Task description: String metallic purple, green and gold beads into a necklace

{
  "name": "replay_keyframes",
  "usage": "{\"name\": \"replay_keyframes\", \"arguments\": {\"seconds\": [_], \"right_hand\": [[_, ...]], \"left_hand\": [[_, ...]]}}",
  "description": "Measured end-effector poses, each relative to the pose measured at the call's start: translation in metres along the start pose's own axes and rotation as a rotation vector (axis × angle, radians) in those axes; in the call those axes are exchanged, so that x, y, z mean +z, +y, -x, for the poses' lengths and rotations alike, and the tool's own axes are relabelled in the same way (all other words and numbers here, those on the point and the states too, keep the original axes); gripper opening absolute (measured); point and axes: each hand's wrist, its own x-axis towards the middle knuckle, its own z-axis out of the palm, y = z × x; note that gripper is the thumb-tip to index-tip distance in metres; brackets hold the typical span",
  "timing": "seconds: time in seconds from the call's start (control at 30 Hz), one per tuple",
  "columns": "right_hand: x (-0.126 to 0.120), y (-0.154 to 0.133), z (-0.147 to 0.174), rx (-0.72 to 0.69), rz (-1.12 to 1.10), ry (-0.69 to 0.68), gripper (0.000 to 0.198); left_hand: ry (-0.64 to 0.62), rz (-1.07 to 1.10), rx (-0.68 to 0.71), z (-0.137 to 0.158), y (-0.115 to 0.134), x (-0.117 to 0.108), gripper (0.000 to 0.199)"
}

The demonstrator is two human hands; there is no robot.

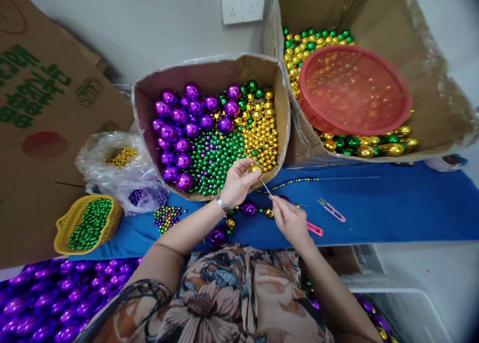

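My left hand (240, 180) pinches a gold bead (255, 169) between thumb and fingers, over the front edge of a cardboard box. In my right hand (289, 218) is a thin needle (266, 187), its far end at the gold bead. Whether the needle has entered the bead I cannot tell. Below my hands, a string of large purple and gold beads (248, 209) lies on the blue cloth. A string of small mixed beads (295, 182) runs behind my right hand and ends in a thin thread.
The cardboard box (209, 63) holds purple, green and gold beads. Right of it, a red basket (355, 91) rests in a bigger box. Pink snips (332, 210) and a pink cutter (314, 228) lie at right. A yellow basket (60, 233) and plastic bags (108, 143) stand left.
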Motion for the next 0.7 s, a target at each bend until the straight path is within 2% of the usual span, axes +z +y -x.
{"name": "replay_keyframes", "arguments": {"seconds": [0.13, 0.23, 0.33, 0.43, 0.5, 0.57, 0.63, 0.7], "right_hand": [[0.002, 0.001, 0.001, -0.038, 0.055, 0.001, 0.025], [0.003, 0.000, 0.000, -0.050, 0.052, 0.023, 0.024], [0.002, 0.000, 0.001, -0.046, 0.066, 0.050, 0.022], [0.001, 0.001, 0.001, -0.043, 0.074, 0.059, 0.022], [0.001, 0.000, 0.001, -0.051, 0.057, 0.053, 0.022], [0.003, -0.001, 0.000, -0.061, 0.042, 0.047, 0.022], [0.004, -0.003, -0.002, -0.070, 0.047, 0.044, 0.021], [0.005, -0.004, -0.002, -0.078, 0.061, 0.046, 0.021]], "left_hand": [[0.004, -0.024, 0.001, 0.010, -0.011, 0.000, 0.053], [-0.083, -0.139, 0.048, 0.015, -0.011, -0.009, 0.058], [-0.123, -0.574, 0.196, 0.012, 0.008, -0.034, 0.032], [-0.013, -1.222, 0.351, 0.000, 0.039, -0.067, 0.019], [0.033, -1.585, 0.279, -0.010, 0.056, -0.085, 0.023], [0.018, -1.840, 0.147, -0.018, 0.066, -0.094, 0.029], [-0.035, -1.961, 0.051, -0.024, 0.069, -0.096, 0.032], [-0.070, -1.983, 0.015, -0.029, 0.067, -0.096, 0.032]]}}
